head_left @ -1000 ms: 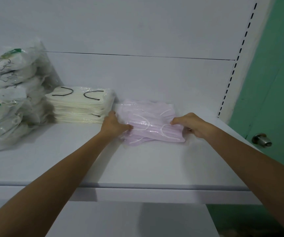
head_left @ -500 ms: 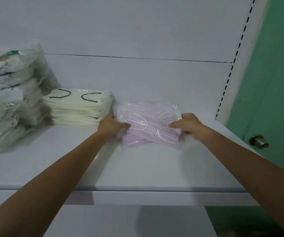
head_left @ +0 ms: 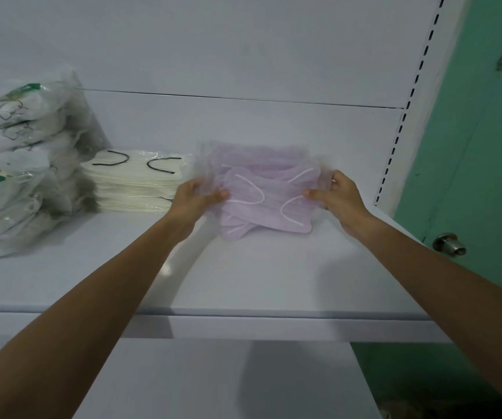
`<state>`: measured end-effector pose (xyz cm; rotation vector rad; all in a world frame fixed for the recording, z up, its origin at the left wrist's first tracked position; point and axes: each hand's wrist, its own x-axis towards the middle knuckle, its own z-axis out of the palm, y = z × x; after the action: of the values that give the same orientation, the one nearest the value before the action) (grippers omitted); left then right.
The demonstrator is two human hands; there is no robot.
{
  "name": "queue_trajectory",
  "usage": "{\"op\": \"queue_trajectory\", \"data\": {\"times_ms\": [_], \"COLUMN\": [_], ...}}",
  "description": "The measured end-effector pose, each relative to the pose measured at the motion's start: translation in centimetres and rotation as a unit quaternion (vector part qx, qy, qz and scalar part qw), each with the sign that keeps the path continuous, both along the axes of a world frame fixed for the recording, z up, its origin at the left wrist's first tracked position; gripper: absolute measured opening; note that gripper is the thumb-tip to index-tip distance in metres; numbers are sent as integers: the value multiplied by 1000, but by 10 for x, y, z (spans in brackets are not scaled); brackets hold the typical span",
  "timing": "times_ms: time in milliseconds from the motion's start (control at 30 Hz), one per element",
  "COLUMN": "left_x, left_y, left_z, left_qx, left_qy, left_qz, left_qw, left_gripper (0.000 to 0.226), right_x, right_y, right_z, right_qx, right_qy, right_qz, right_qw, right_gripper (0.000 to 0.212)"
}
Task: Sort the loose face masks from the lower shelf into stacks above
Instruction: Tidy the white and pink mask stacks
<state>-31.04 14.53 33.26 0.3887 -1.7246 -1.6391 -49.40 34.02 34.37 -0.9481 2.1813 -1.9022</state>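
Observation:
A small pile of wrapped pale purple face masks (head_left: 262, 192) with white ear loops lies on the upper white shelf (head_left: 243, 276), toward the back right. My left hand (head_left: 195, 198) grips the pile's left edge, thumb on top. My right hand (head_left: 337, 193) pinches its right edge. The top masks look tilted up at the back, blurred. Just left of the pile stands a neat stack of cream masks (head_left: 134, 182) with black ear loops.
Clear bags of white masks (head_left: 16, 164) are heaped at the far left of the shelf. The shelf's slotted upright (head_left: 407, 107) rises at the right. Beyond it is a green door with a metal knob (head_left: 449, 244). A lower shelf (head_left: 213, 385) shows below.
Both hands have shifted on the purple pile; its top masks are now lifted and spread wider, with the back edge raised. The camera view has dropped slightly.

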Motion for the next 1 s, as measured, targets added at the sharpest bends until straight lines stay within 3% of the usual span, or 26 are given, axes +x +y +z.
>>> {"op": "queue_trajectory", "data": {"times_ms": [133, 267, 300, 367, 433, 567, 633, 700, 767, 867, 1000], "left_x": [17, 25, 26, 26, 22, 19, 19, 20, 16, 14, 13], "left_y": [0, 8, 9, 7, 3, 2, 2, -1, -9, -6, -12], "left_z": [-4, -24, -24, -23, -22, -26, -27, -28, -28, -22, -3], "left_qx": [-18, -86, -87, -84, -86, -116, -105, -105, -123, -155, -149], "left_qy": [-34, -119, -120, -109, -100, -103, -113, -134, -150, -132, -67], "left_qz": [-43, -40, -33, -28, -3, 83, 70, 62, 73, 74, 47], "left_qw": [998, 988, 988, 990, 991, 984, 986, 983, 978, 976, 985], "left_gripper": [27, 18, 17, 16, 46, 73, 82, 88, 84, 61, 68], "right_x": [8, 16, 17, 18, 18, 14, 15, 15, 12, 10, 6], "right_y": [11, 13, 13, 12, 11, 7, 7, 8, 5, 2, 2], "right_z": [-5, -25, -27, -27, -22, -21, -25, -28, -27, -17, 5], "right_qx": [12, 67, 62, 54, 30, 5, 4, 34, 78, 80, 22], "right_qy": [-15, -52, -69, -76, -48, -35, -73, -81, -55, -32, -30], "right_qz": [76, 106, 117, 142, 126, 91, 166, 218, 200, 131, 118], "right_qw": [997, 991, 989, 985, 990, 995, 983, 972, 975, 988, 992], "right_gripper": [59, 91, 89, 67, 42, 47, 39, 54, 65, 53, 40]}}
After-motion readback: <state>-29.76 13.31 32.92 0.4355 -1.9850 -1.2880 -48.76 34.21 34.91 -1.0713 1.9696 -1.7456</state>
